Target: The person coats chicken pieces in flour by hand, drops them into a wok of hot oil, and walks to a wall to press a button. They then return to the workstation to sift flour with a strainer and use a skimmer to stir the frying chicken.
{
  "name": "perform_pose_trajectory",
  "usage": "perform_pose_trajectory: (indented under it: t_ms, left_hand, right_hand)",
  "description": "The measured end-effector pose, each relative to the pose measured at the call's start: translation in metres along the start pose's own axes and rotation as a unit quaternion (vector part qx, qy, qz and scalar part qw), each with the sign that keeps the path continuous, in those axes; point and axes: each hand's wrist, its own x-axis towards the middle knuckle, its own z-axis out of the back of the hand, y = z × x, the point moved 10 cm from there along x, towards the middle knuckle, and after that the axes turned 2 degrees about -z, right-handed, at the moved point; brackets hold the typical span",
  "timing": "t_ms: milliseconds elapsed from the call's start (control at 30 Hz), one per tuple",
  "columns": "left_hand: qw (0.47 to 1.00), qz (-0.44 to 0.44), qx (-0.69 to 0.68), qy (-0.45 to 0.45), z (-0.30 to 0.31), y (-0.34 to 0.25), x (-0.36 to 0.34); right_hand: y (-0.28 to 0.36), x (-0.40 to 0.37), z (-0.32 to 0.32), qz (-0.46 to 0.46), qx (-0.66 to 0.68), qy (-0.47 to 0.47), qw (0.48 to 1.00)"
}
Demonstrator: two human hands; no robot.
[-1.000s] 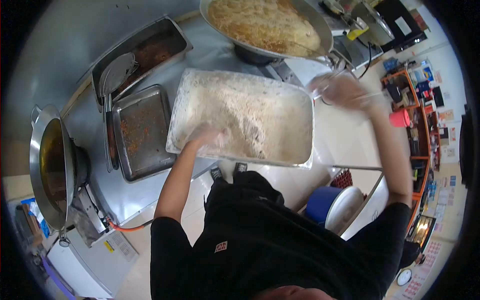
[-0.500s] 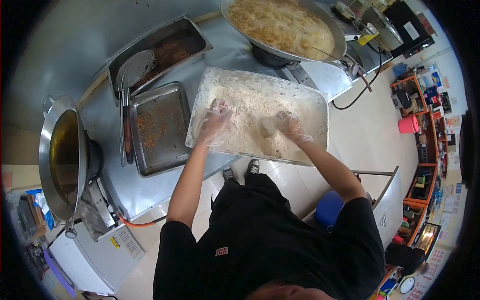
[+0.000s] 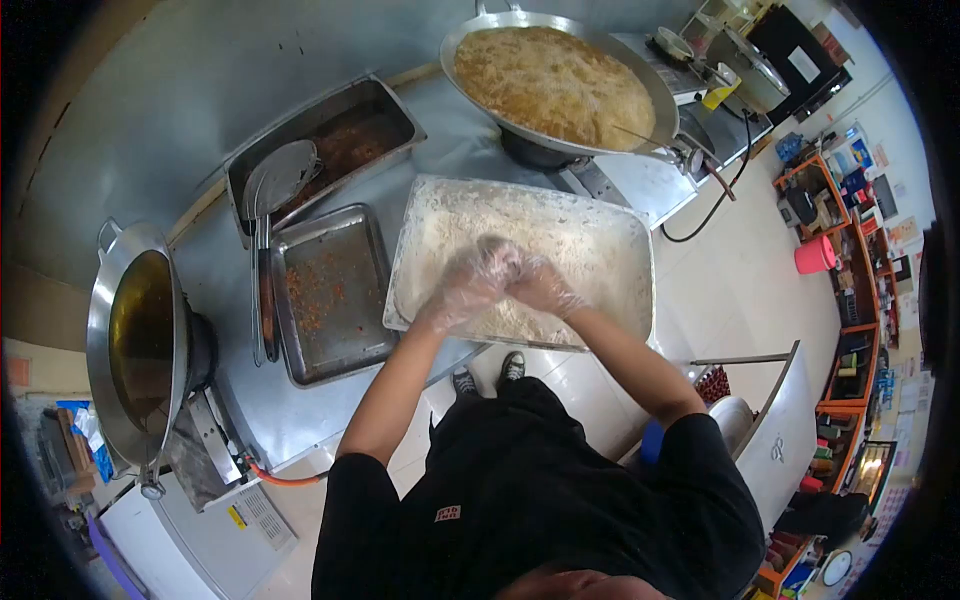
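Hands (image 3: 468, 288) together, pale powder (image 3: 522, 320) beneath, in rectangular tray (image 3: 560, 204)

The place looks like a commercial kitchen: a large wok of frothing golden liquid (image 3: 666, 105), another wok (image 3: 100, 350) of darker liquid, a metal counter (image 3: 235, 405), a shallow metal tray (image 3: 355, 340) and a flour-dusted pan (image 3: 625, 285).

Black short-sleeved shirt (image 3: 600, 490), small pinkish lettered chest logo (image 3: 448, 513), clear crinkled gloves (image 3: 463, 290), white-trimmed dark shoes (image 3: 513, 367)

blurred left hand (image 3: 468, 288), its hold unclear, blue container (image 3: 652, 441) partly hidden, shirt label (image 3: 448, 513) illegible
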Motion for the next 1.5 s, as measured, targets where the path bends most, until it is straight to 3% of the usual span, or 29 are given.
perform_pose_trajectory:
  t_ms: [67,133,200,233,267,300,333,400,433,467,533,633,700,767,800,833,900,933,1033,1133,1200,1233,1333,1400,1500]
  left_hand:
    - [0.987,-0.125,0.096,-0.035,0.004,-0.024,-0.007]
    - [0.962,-0.193,0.191,-0.028,0.003,-0.045,-0.016]
    - [0.997,0.004,-0.073,-0.016,0.020,-0.019,-0.013]
    - [0.973,0.102,-0.206,-0.008,0.024,-0.010,-0.019]
    - [0.979,0.135,-0.145,-0.054,0.048,-0.019,-0.027]
    - [0.966,0.164,-0.189,-0.061,0.050,-0.008,-0.030]
    - [0.951,0.193,-0.234,-0.066,0.049,0.008,-0.036]
    - [0.944,0.263,-0.177,-0.089,0.012,0.078,-0.065]
    - [0.956,0.215,-0.177,-0.096,-0.004,0.095,-0.075]
    - [0.965,0.165,-0.175,-0.104,-0.011,0.106,-0.083]
    - [0.976,0.155,-0.133,-0.071,0.001,0.093,-0.075]
    - [0.963,0.255,-0.090,-0.009,0.019,0.078,-0.072]
    - [0.943,0.289,-0.155,-0.053,0.024,0.081,-0.075]
    - [0.928,0.314,-0.188,-0.073,0.021,0.089,-0.079]
    - [0.920,0.325,-0.203,-0.082,0.018,0.094,-0.082]
    - [0.924,0.305,-0.212,-0.093,0.009,0.106,-0.085]
    - [0.931,0.263,-0.228,-0.115,-0.015,0.133,-0.092]
    - [0.930,0.282,-0.213,-0.099,-0.004,0.123,-0.089]
    - [0.940,0.299,-0.153,-0.056,0.009,0.108,-0.087]
    - [0.958,0.276,-0.070,-0.025,0.002,0.111,-0.088]
    - [0.951,0.307,-0.042,-0.012,0.020,0.092,-0.086]
    - [0.947,0.318,-0.034,-0.009,0.024,0.089,-0.086]
    - [0.935,0.345,-0.076,-0.028,0.026,0.091,-0.087]
    - [0.911,0.382,-0.146,-0.063,0.029,0.093,-0.089]
    - [0.942,0.321,-0.071,-0.070,0.024,0.095,-0.087]
  right_hand:
    - [-0.011,-0.001,-0.014,0.057,0.083,0.013,0.995]
    - [-0.001,-0.009,0.000,0.003,0.040,-0.001,0.999]
    - [-0.023,-0.014,-0.004,-0.060,-0.017,-0.014,0.998]
    - [-0.015,-0.018,0.005,-0.066,-0.019,-0.007,0.998]
    - [0.004,-0.021,0.021,-0.072,-0.022,-0.001,0.997]
    - [0.017,-0.021,0.035,-0.078,-0.026,0.005,0.997]
    - [0.030,-0.019,0.046,-0.024,0.002,0.006,1.000]
    - [0.032,-0.020,0.065,-0.043,-0.008,0.028,0.999]
    - [0.037,-0.018,0.077,-0.051,-0.015,0.041,0.998]
    - [0.066,-0.014,0.096,0.025,-0.045,0.038,0.998]
    - [0.074,-0.005,0.132,0.054,-0.047,0.019,0.997]
    - [0.102,0.017,0.196,0.081,-0.089,-0.002,0.993]
    - [0.111,0.043,0.237,0.022,-0.047,-0.015,0.999]
    - [0.138,0.071,0.270,0.091,-0.051,-0.042,0.994]
    - [0.136,0.088,0.285,0.033,-0.106,-0.054,0.992]
    - [0.131,0.104,0.297,-0.024,-0.160,-0.068,0.984]
    - [0.133,0.140,0.299,-0.023,-0.243,-0.059,0.968]
    - [0.131,0.158,0.300,-0.022,-0.284,-0.055,0.957]
    - [0.111,0.214,0.275,0.160,-0.379,-0.030,0.911]
    - [0.064,0.266,0.239,0.105,-0.376,0.065,0.918]
    - [0.065,0.273,0.201,0.279,-0.609,0.035,0.742]
    - [0.056,0.284,0.193,0.280,-0.603,0.049,0.745]
    - [0.015,0.319,0.189,0.143,-0.451,0.097,0.876]
    - [-0.008,0.329,0.186,0.102,-0.398,0.099,0.906]
    - [-0.029,0.329,0.187,0.075,-0.350,0.090,0.929]
